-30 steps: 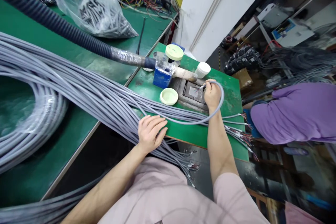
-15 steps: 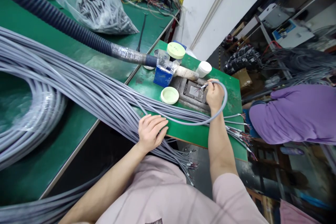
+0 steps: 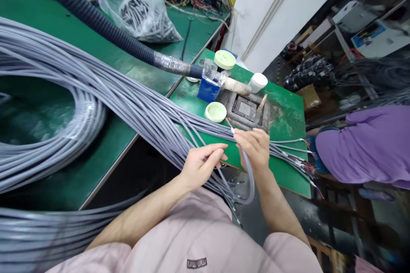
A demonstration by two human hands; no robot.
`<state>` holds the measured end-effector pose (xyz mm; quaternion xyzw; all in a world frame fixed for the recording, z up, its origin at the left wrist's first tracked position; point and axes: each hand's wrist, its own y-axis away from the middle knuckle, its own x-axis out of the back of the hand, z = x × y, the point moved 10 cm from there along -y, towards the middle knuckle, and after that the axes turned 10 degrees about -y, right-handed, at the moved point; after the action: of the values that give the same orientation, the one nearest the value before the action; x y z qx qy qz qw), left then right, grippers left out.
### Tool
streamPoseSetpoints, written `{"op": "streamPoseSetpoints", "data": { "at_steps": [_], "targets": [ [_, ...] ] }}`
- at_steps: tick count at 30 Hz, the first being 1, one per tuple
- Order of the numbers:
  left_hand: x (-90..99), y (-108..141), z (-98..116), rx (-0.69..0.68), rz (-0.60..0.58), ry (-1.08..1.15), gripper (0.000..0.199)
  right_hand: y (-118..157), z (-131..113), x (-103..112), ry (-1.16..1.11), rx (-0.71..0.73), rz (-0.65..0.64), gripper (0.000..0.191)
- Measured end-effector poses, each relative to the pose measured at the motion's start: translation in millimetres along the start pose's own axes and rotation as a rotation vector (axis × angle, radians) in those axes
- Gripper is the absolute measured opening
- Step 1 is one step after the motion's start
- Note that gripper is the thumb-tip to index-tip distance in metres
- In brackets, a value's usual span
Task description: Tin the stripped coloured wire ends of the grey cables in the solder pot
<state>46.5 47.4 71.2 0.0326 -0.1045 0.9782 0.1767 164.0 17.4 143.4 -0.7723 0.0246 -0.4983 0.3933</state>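
Note:
My right hand (image 3: 255, 147) grips a grey cable (image 3: 251, 179) close to its end, where stripped coloured wires (image 3: 229, 123) stick out past a white band. From the fingers the cable loops down and back toward the bundle of grey cables (image 3: 150, 113). Held up beside it is my left hand (image 3: 201, 163), fingers stretched out and thumb near the index finger, with nothing visible in it. Beyond the hands sits a square metal pot (image 3: 247, 108) with a silvery surface. A shallow pale-green round dish (image 3: 215, 113) stands to its left.
A black corrugated hose (image 3: 124, 38) runs to a pale nozzle (image 3: 237, 86) over the pot, resting by a blue box (image 3: 208, 89). A white cup (image 3: 258, 82) stands behind. A clear bag (image 3: 144, 17) lies on the left bench. A person in purple (image 3: 378, 145) is at right.
My right hand has drawn the cable end away from the pot, toward me and leftward. The left hand has lifted off the bundle and moved right. The view has shifted slightly.

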Motion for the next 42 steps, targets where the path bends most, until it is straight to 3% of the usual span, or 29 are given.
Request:
{"op": "streamPoseSetpoints", "data": {
  "at_steps": [3,9,14,17,31,42],
  "targets": [
    [-5.7,-4.6,-16.3,0.175,-0.073,0.084,0.044,4.8,-23.9,-3.9,-0.024,0.065,-0.026,0.036],
    [-3.7,-11.2,-38.2,0.316,-0.211,0.073,0.057,14.3,-58.8,-22.6,-0.055,0.165,-0.129,0.033],
    [-5.2,-8.2,-46.8,0.403,-0.308,0.105,0.051,20.2,-85.2,-35.8,-0.045,0.288,-0.213,0.027],
    [-5.3,-5.2,-47.9,0.404,-0.307,0.152,0.047,21.0,-95.3,-35.6,-0.032,0.326,-0.221,0.025],
    [-5.3,6.7,-44.7,0.255,-0.338,0.191,0.046,37.7,-95.2,-42.5,-0.080,0.265,-0.191,0.025],
    [-11.5,7.4,-44.7,0.276,-0.358,0.298,0.046,45.1,-90.3,-44.9,-0.090,0.219,-0.188,0.024]
  ]
}}
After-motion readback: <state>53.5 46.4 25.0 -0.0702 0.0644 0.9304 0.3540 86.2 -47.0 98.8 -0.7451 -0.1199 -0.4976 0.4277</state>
